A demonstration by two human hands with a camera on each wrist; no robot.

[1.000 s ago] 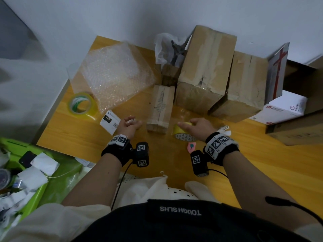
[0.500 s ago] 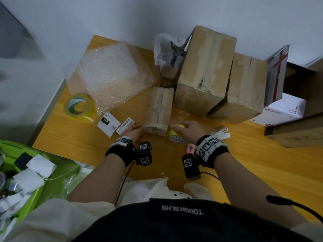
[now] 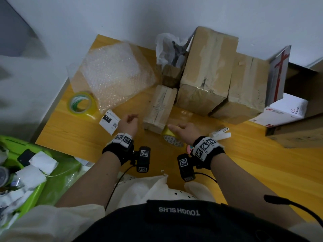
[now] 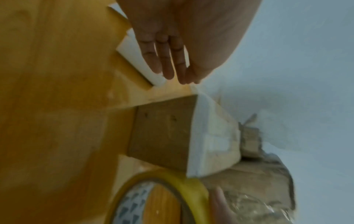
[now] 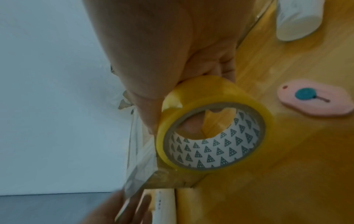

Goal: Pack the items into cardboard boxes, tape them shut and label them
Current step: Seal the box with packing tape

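Seen from above: wooden tabletop [image 3: 262, 172] against a pale wall, crowded with packing gear. At the far side, two big taped cartons, the taller large box [image 3: 208, 67] and the second box [image 3: 244, 88] to its right, standing closed and touching. Far left, a sheet of bubble wrap [image 3: 111, 74] spread flat, a spare green-cored tape roll [image 3: 81, 103] just beside its near-left corner. In the middle, the small cardboard box [image 3: 160, 108], long and narrow, flaps closed, lying between both hands. Left of it, a white label card [image 3: 109, 120] marked 122; to the right, white label strips [image 3: 220, 134] and a small pink tag [image 5: 314, 99] on the wood.

Right hand [image 3: 187, 131] gripping the yellow tape roll [image 5: 210, 122], thumb over the rim and fingers [image 5: 191, 127] hooked through the core, roll tilted at the small box's near right corner; a clear tape length seems drawn out toward the box, though blur leaves that unsure. Left hand [image 3: 128, 124] empty, fingers [image 4: 166, 60] straight and relaxed, hovering over the label card just left of the box.

Step in hand, by all appearances: taping the small box shut. Best done with the free hand pressing the flaps flat, tape kept taut and centred on the seam, then smoothed down over the near end before cutting.
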